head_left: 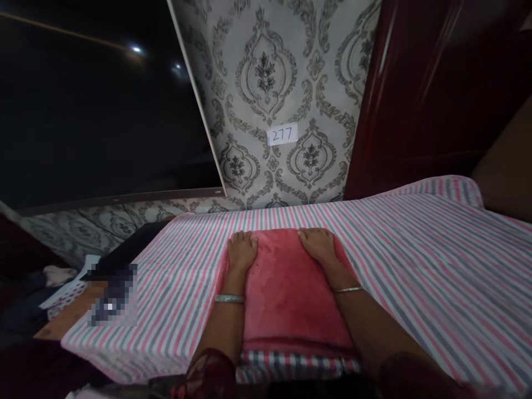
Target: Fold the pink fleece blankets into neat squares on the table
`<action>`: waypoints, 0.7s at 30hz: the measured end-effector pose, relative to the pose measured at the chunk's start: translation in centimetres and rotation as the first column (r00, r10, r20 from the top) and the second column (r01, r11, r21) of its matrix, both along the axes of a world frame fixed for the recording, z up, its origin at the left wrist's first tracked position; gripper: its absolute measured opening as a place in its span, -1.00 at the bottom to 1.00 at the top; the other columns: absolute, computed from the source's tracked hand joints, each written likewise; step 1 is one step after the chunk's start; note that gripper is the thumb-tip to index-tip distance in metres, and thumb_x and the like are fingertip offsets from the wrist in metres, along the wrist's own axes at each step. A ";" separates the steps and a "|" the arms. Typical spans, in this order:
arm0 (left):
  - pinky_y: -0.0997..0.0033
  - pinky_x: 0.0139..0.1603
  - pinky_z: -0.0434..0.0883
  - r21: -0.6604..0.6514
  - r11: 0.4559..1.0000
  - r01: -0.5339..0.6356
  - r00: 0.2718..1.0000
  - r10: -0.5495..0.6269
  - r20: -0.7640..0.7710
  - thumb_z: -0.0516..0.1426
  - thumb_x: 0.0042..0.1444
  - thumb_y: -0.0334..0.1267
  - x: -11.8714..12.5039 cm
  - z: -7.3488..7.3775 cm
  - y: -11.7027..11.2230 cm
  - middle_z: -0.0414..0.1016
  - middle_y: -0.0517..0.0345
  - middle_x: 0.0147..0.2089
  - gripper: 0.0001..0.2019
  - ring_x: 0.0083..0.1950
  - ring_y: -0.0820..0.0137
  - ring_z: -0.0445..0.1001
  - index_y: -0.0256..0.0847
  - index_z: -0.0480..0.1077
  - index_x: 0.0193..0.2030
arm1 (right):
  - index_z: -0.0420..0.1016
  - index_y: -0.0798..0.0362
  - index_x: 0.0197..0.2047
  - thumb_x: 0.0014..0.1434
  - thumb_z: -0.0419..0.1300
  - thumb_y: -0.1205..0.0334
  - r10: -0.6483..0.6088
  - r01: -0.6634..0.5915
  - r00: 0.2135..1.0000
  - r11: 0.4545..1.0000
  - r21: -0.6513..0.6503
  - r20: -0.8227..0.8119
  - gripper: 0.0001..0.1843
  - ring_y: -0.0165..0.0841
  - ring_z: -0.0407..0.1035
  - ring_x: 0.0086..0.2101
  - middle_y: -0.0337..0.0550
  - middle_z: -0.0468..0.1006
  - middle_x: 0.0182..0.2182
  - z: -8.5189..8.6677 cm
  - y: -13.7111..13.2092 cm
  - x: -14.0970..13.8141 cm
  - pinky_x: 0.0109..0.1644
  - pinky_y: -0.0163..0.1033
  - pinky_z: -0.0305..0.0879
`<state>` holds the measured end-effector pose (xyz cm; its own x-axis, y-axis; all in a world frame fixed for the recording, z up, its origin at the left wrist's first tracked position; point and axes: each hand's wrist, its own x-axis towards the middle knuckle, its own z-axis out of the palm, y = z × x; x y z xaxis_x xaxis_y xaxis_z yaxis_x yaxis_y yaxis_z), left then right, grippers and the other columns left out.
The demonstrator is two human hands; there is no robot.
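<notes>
A pinkish-red plush cloth (291,293), folded into a flat rectangle, lies on a striped sheet (183,293). My left hand (243,250) rests flat on its far left corner, fingers stretched out and pointing away from me. On the far right part of the cloth lies my right hand (319,244), palm down, its fingers also extended. Neither hand grips anything. The cloth's near edge shows a darker fold line close to my body. What lies under the folded layers is hidden.
Behind the sheet stands a patterned wall with a paper label (282,134) reading 277. A large dark screen (100,105) is at the left, a dark red glossy panel (419,100) at the right. Papers and cloth items lie beyond the sheet's left edge, beside a blurred patch.
</notes>
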<state>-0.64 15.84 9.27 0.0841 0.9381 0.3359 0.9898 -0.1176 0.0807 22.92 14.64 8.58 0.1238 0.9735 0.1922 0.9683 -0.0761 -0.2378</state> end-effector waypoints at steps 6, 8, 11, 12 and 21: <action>-0.05 0.29 0.13 -0.067 0.998 -0.019 1.000 0.020 0.015 -0.13 0.33 -0.13 0.1 1.1 -0.3 0.39 -0.18 0.24 -0.54 0.29 0.08 0.25 -0.27 0.36 0.22 | 0.48 -0.01 0.16 0.41 -0.21 0.02 -0.009 0.009 1.000 1.000 0.006 0.014 -0.46 -0.09 0.32 0.12 -0.01 0.53 0.08 0.7 -0.3 -0.6 0.18 0.04 0.08; -0.07 0.31 0.12 -0.099 0.995 -0.023 0.999 0.026 0.022 -0.12 0.33 -0.11 0.3 2.3 -0.7 0.33 -0.24 0.29 -0.51 0.33 0.05 0.22 -0.32 0.32 0.26 | 0.38 0.00 0.26 0.41 -0.20 0.04 -0.004 0.004 1.000 1.000 0.017 0.012 -0.46 -0.06 0.19 0.23 0.01 0.41 0.21 1.7 -1.1 -0.7 0.25 0.08 0.03; -0.13 0.33 0.08 -0.101 0.995 -0.024 0.999 0.027 0.022 -0.13 0.33 -0.04 1.1 3.9 -2.7 0.20 -0.39 0.36 -0.41 0.39 -0.06 0.13 -0.42 0.22 0.33 | 0.19 -0.02 0.39 0.41 -0.17 0.02 -0.001 0.000 1.000 0.999 0.051 0.024 -0.43 0.00 -0.03 0.34 0.03 0.16 0.37 2.9 -3.8 -0.6 0.32 0.18 -0.10; -0.15 0.34 0.04 -0.091 0.996 0.012 1.000 -0.011 0.013 -0.13 0.33 -0.02 1.4 4.1 -3.8 0.16 -0.40 0.39 -0.39 0.42 -0.08 0.09 -0.41 0.20 0.35 | 0.15 -0.04 0.41 0.41 -0.16 0.00 0.020 -0.023 0.999 0.998 0.065 0.037 -0.42 0.02 -0.06 0.35 0.02 0.11 0.39 3.0 -5.1 -0.5 0.32 0.21 -0.12; -0.36 0.37 -0.11 -0.153 0.928 0.340 0.936 -0.349 -0.041 -0.09 0.30 0.13 2.1 -1.3 -13.9 -0.08 -0.08 0.52 -0.39 0.51 -0.07 -0.16 0.03 0.08 0.44 | 0.12 -0.25 0.42 0.36 -0.09 -0.16 0.207 -0.212 0.974 0.977 0.036 0.096 -0.39 0.07 -0.10 0.36 -0.13 0.04 0.42 -2.5 -15.7 -0.8 0.34 0.30 -0.18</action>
